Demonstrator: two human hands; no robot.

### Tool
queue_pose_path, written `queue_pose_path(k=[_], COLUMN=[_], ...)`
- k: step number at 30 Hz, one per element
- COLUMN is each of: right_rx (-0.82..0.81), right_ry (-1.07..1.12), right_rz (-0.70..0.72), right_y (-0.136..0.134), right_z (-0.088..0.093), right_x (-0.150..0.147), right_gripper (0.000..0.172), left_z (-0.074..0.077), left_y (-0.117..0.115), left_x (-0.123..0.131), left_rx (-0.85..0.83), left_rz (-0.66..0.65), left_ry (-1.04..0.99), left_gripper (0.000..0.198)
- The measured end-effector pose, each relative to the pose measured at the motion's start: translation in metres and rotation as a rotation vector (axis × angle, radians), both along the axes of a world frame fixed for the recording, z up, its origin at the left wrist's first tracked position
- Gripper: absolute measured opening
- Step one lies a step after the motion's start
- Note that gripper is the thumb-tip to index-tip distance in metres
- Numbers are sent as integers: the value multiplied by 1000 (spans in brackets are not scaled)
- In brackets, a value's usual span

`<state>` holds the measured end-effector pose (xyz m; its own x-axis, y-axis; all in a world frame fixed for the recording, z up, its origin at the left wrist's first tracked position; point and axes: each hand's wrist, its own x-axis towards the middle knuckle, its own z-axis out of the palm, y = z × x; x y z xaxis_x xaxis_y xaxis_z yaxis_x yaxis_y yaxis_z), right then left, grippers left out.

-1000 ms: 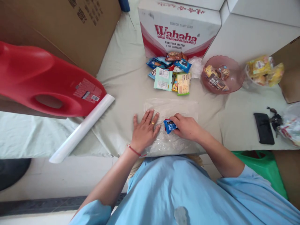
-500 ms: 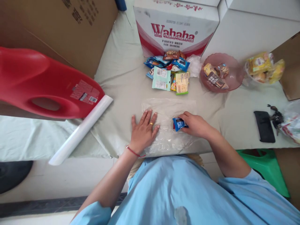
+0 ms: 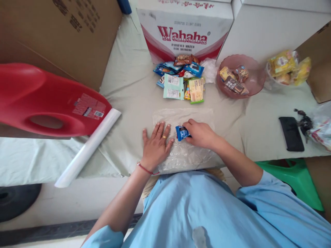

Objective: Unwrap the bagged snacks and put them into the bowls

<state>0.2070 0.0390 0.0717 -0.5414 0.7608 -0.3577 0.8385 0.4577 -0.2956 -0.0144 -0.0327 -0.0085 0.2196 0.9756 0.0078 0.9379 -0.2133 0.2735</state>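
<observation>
My left hand [image 3: 156,143] lies flat with fingers spread on the left part of a clear plastic sheet [image 3: 191,156]. A ring and a red wrist cord show on it. My right hand [image 3: 200,134] grips a small blue snack packet [image 3: 182,133] over the sheet, close to my left fingers. Whether the packet touches the sheet I cannot tell. Beyond the sheet is a pile of wrapped snacks, with a pale green packet [image 3: 173,87] and a cream-and-green packet [image 3: 196,90] in front. A pink bowl [image 3: 257,81] to its right holds several snack packets.
A Wahaha carton [image 3: 184,38] stands behind the pile. On the left are a red jug [image 3: 51,100], a white plastic roll [image 3: 88,148] overhanging the table edge, and a large cardboard box [image 3: 59,38]. A black phone [image 3: 291,133] lies right; a green stool [image 3: 300,186] stands below.
My right hand has moved left with the blue snack packet, nearer to my left hand. My left hand stays flat on the sheet. The whole view has shifted slightly.
</observation>
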Motion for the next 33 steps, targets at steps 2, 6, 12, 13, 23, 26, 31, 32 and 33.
queue_pose_path(k=[2, 6, 12, 13, 23, 26, 31, 32, 33], right_rx=[-8, 45, 103, 92, 130, 24, -186, -239, -293], right_ry=[-15, 92, 440, 474, 610, 692, 680, 686, 703], right_rz=[6, -35, 105, 157, 62, -15, -203, -256, -306], right_y=[-2, -9, -39, -48, -96, -71, -16, -6, 2], right_z=[-10, -14, -5, -8, -47, -22, 1, -1, -3], right_x=[-4, 12, 71, 79, 100, 96, 88, 85, 83], right_gripper=[46, 71, 35, 32, 18, 15, 27, 30, 32], left_z=[-1, -5, -1, 1, 10, 13, 8, 7, 7], left_y=[0, 0, -7, -10, -15, -8, 4, 6, 7], left_x=[-2, -13, -39, -44, -86, -88, -76, -73, -69], left_rx=[5, 55, 263, 275, -91, -135, -70, -45, -21], left_rz=[-9, -13, -116, -171, -417, -425, -360, -333, -302], left_ry=[-18, -107, -287, -289, -238, -230, -224, -232, -245], left_gripper=[61, 60, 65, 67, 60, 54, 57, 50, 43])
